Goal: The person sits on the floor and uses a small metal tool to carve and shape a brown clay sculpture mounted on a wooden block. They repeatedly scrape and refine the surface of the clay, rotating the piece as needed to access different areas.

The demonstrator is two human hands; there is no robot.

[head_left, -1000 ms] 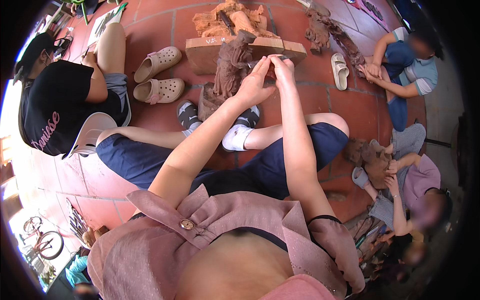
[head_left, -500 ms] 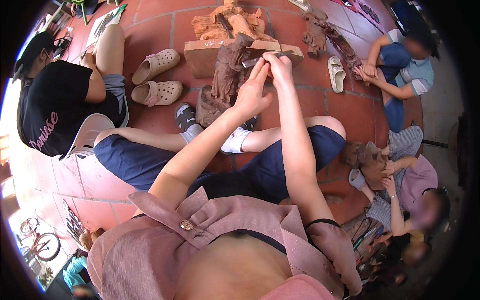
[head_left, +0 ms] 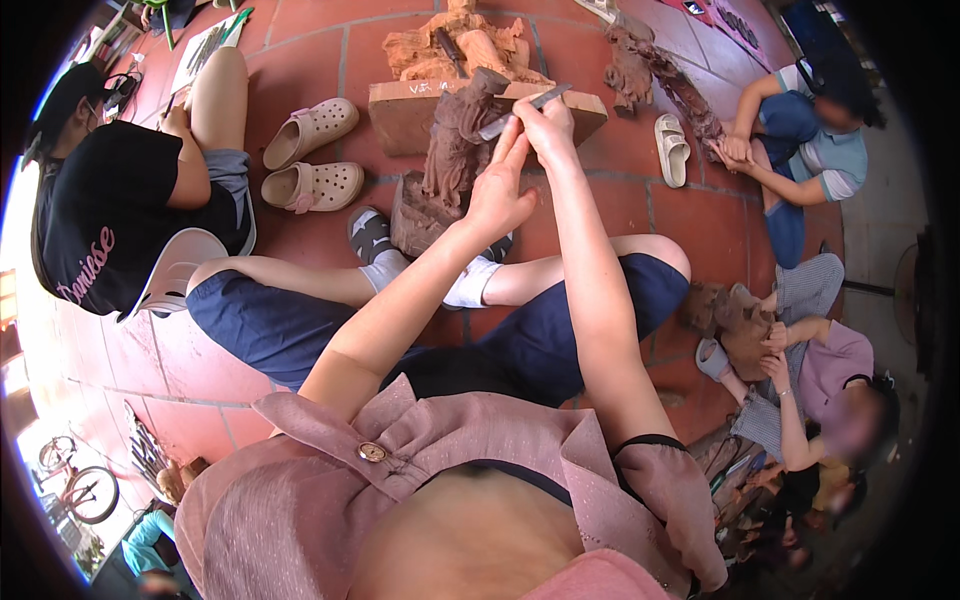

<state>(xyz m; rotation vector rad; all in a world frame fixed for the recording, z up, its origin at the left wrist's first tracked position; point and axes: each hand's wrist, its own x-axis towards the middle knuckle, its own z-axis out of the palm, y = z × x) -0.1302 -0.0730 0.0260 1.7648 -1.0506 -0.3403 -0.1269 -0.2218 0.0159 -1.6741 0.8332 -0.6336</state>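
Observation:
A dark brown carved wooden figure [head_left: 457, 140] stands on a rough block base [head_left: 418, 215] between my feet. My right hand [head_left: 546, 130] is closed around a narrow, flat grey tool [head_left: 494, 128], its exact kind unclear. The tool slants across the figure's right side, its pale end against or just in front of the carving. My left hand [head_left: 500, 195] is stretched out, thumb apart, with its fingertips at the tool beside my right hand. Whether the tool's end touches the wood, I cannot tell.
Behind the figure, an orange wood carving [head_left: 470, 50] rests on a thick board [head_left: 395, 118] with a dark-handled tool [head_left: 449, 48]. Beige clogs [head_left: 315, 187] lie left, a pale sandal [head_left: 672, 150] right. Co-workers sit at left [head_left: 130, 200] and right [head_left: 830, 160], another carving [head_left: 740, 325] nearer right.
My right hand has shifted slightly down and left, and the tool now slants more steeply, its far end higher. My left hand has moved slightly with it.

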